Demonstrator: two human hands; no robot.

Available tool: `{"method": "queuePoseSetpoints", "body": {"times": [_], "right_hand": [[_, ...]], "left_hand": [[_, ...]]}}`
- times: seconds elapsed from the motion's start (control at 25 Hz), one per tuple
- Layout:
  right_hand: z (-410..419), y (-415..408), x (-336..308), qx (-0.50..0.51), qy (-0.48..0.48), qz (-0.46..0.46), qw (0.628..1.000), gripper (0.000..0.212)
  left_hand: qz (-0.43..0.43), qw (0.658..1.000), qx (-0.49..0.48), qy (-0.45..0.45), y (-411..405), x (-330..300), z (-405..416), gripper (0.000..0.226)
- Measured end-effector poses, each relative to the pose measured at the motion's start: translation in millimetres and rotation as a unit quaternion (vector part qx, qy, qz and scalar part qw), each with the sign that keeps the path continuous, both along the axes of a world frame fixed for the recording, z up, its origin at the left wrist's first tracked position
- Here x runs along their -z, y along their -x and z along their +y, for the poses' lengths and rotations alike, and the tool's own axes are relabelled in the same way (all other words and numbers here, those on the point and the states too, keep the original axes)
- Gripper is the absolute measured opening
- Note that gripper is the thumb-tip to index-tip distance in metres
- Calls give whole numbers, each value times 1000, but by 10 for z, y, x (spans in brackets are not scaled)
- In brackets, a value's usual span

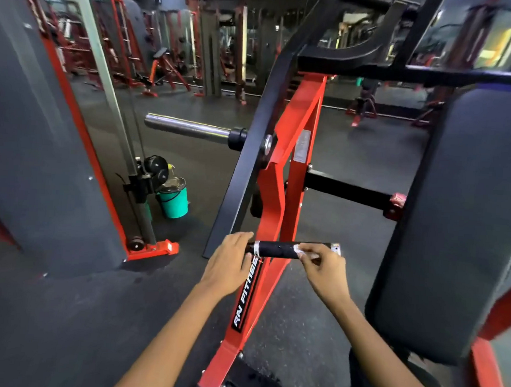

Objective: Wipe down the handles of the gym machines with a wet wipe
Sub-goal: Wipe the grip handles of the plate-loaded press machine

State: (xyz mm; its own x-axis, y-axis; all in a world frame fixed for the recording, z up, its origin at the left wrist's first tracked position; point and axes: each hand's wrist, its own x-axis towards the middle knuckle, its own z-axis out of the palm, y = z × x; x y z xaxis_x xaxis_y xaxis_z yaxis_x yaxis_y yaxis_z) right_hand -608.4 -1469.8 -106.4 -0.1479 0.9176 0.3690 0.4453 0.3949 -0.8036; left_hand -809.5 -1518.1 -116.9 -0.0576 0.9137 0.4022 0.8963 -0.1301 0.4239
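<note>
R hand (323, 265) pinches a small white wet wipe (300, 250) against the black horizontal handle (278, 249) of the red-framed machine (292, 153), wipe sitting near the handle's outer end by the chrome cap. L hand (230, 261) rests at the handle's inner end, fingers fairly straight, not clearly wrapped. To do it well: wrap wipe round the grip, run it full length w/ a twist so the underside gets covered; L hand should steady the arm. Teal bucket (174, 199) on floor, well apart.

Dim gym, dark rubber floor (354, 157), mirrors (250, 45)
</note>
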Motion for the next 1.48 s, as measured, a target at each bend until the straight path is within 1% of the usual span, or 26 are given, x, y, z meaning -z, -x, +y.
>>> {"method": "queuePoseSetpoints", "body": {"times": [0.12,0.24,0.44,0.56,0.64,0.76,0.84,0.92,1.04,1.16,1.28,1.32,1.44,1.48], "right_hand": [[11,226,5,-4,-72,-55,996,14],[101,433,33,-10,-150,-139,979,19],[174,747,193,-37,-178,-227,957,19],[252,858,304,-47,-202,-306,929,27],[283,900,313,-47,-216,-343,913,26],[221,981,408,-14,-213,-354,910,27],[183,1039,451,-4,-188,-364,912,40],[140,1094,432,9,-179,-400,899,49],[106,1159,386,21,-210,-454,866,45],[132,1166,451,28,-212,-485,848,33],[227,1132,495,25,-230,-464,855,25],[245,1132,492,23,-233,-459,857,25],[277,1125,515,25,-249,-455,854,34],[282,1117,532,24,-255,-456,852,33]], "left_hand": [[7,1000,13,-14,217,20,113,47],[11,1000,-2,-21,319,22,208,48],[38,999,6,-28,570,110,312,52],[50,998,18,-37,694,118,461,53],[60,996,36,-54,722,124,617,54],[89,991,78,-65,802,170,845,56],[104,988,94,-65,860,205,950,59],[129,983,105,-84,930,283,1008,56],[140,977,120,-104,997,399,1041,56],[131,981,105,-101,975,423,1093,56],[126,982,88,-108,958,391,1176,53],[127,982,88,-109,965,381,1183,53],[126,980,87,-125,970,374,1197,53],[125,980,85,-130,962,374,1199,53]]}}
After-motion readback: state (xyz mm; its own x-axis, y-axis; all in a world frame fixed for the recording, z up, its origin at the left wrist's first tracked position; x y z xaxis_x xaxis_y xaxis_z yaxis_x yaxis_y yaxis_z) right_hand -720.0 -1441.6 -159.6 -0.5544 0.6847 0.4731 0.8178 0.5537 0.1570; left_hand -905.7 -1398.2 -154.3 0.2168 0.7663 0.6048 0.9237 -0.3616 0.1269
